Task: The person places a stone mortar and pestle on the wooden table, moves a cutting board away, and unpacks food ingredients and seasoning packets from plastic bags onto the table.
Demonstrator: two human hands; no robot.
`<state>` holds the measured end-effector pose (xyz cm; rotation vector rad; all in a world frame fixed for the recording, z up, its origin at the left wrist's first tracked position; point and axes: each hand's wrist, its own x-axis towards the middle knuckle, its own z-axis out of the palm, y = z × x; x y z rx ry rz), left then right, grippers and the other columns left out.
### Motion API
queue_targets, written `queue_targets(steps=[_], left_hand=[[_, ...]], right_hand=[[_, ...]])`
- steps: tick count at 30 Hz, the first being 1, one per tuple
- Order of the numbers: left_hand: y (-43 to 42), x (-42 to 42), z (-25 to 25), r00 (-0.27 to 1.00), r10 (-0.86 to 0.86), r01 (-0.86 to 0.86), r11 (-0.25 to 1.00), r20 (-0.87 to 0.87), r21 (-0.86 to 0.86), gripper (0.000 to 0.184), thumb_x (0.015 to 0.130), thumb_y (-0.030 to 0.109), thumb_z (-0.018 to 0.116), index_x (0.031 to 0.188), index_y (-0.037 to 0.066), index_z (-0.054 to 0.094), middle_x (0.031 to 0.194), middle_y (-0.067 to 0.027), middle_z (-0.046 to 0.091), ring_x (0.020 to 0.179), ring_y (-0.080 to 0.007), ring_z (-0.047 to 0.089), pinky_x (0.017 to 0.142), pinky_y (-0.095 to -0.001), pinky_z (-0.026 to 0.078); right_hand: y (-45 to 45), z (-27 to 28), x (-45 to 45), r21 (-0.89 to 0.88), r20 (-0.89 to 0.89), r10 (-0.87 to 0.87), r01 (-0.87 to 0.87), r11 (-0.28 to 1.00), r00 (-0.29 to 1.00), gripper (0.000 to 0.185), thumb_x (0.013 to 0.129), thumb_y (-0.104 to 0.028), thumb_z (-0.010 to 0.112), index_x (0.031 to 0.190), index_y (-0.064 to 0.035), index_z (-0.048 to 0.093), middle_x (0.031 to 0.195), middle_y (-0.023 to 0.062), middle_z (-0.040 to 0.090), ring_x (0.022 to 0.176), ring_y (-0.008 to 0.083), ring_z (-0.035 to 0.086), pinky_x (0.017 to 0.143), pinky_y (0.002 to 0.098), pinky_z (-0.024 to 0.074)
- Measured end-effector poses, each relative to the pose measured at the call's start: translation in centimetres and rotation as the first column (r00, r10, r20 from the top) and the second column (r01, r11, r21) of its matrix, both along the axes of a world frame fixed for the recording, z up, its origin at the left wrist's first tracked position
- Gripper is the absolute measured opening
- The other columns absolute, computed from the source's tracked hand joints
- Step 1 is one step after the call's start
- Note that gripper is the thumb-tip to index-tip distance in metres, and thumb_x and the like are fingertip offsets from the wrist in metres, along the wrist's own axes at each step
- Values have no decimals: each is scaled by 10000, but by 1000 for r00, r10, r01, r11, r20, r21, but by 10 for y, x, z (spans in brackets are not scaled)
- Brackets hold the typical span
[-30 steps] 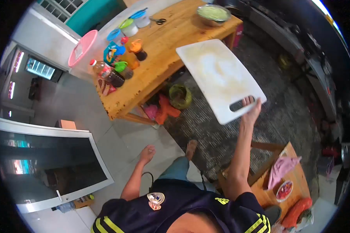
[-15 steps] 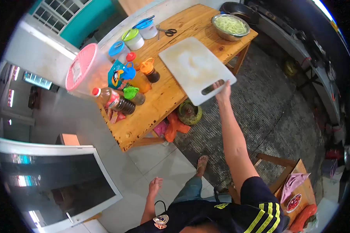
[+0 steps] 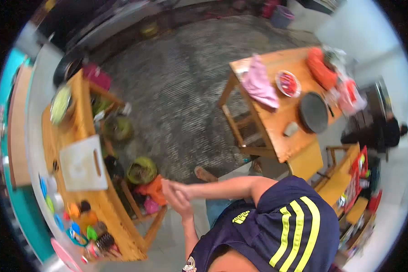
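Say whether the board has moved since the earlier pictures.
Yes: the board shifted inward over the table, having jutted well past its edge.

Pretty much one word can be made out: "adidas", printed in yellow-green with the three-bar logo (image 3: pixel 240 216) on the chest of the navy jersey (image 3: pixel 260 231), tilted in this view. The crest (image 3: pixel 189 264) is cut off by the bottom edge, and any wording on it is too blurred to be read. Same deal with the label (image 3: pixel 93 249) on the red-capped bottle (image 3: pixel 105 241), tbh.
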<state>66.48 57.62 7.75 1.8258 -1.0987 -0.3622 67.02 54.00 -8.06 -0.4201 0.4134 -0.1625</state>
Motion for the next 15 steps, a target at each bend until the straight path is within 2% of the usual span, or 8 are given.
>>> queue_targets(steps=[2, 5, 6, 8, 11, 12, 14, 15], left_hand=[[2, -19, -33, 933, -333, 322, 942, 138, 98, 596, 981, 437, 346, 1366, -10, 434, 1424, -203, 422, 1354, -376, 341, 1116, -522, 194], [-30, -61, -28, 890, -412, 343, 887, 196, 310, 592, 995, 456, 317, 1391, 30, 427, 1464, -188, 386, 1397, -381, 258, 1127, -534, 147], [-35, -64, -49, 872, -437, 309, 839, 218, 447, 556, 1011, 410, 306, 1404, 31, 408, 1466, -205, 365, 1392, -388, 256, 1120, -550, 156], [-42, -96, -86, 895, -412, 106, 569, 171, 815, 578, 1015, 426, 301, 1404, 8, 394, 1480, -210, 331, 1384, -379, 268, 1120, -517, 201], [-73, -203, -68, 870, -391, 492, 734, -301, 468, 686, 987, 531, 325, 1412, -5, 372, 1496, -215, 294, 1373, -350, 296, 1123, -454, 244], [-86, -261, -19, 736, -322, 587, 742, -595, 324, 730, 968, 570, 333, 1420, -4, 357, 1500, -208, 292, 1367, -339, 306, 1123, -438, 252], [-113, -379, 79, 228, -67, 574, 815, -971, 78, 821, 932, 648, 349, 1436, -1, 329, 1506, -194, 288, 1357, -319, 326, 1124, -405, 266], [-124, -396, 80, -88, -16, 633, 771, -996, -68, 859, 912, 675, 361, 1446, 5, 308, 1501, -185, 301, 1348, -313, 341, 1125, -407, 267]], right_hand=[[-15, 96, -86, 351, 77, 65, -89, 932, 995, 729, 968, -612, 258, 1505, -122, 223, 1546, 100, 246, 1407, 234, 255, 1155, 417, 191], [-74, 167, -200, 289, 119, -84, 47, 956, 989, 762, 963, -617, 284, 1485, -62, 269, 1515, 108, 323, 1366, 238, 352, 1136, 383, 254], [-92, 167, -238, 189, 8, -117, 113, 975, 993, 719, 973, -590, 308, 1461, -62, 316, 1434, 128, 432, 1286, 237, 454, 1062, 383, 369], [-124, 214, -330, 22, 237, -260, 262, 965, 936, 690, 982, -571, 308, 1428, -48, 355, 1381, 140, 483, 1249, 246, 491, 1013, 383, 418], [-119, 249, -428, -485, 80, -637, 588, 647, 767, 583, 1000, -493, 362, 1407, -76, 383, 1326, 134, 538, 1222, 280, 521, 990, 418, 445], [-107, 258, -452, -742, 79, -752, 542, 394, 655, 521, 990, -421, 434, 1402, -104, 402, 1390, 158, 470, 1278, 298, 463, 1051, 448, 378], [-81, 222, -498, -977, 192, -803, 29, -213, 565, 559, 950, -362, 508, 1425, -97, 380, 1462, 177, 366, 1345, 332, 369, 1117, 465, 276], [-71, 203, -525, -954, 132, -711, -106, -280, 690, 612, 909, -312, 558, 1442, -88, 358, 1514, 178, 265, 1392, 358, 272, 1154, 463, 189]])
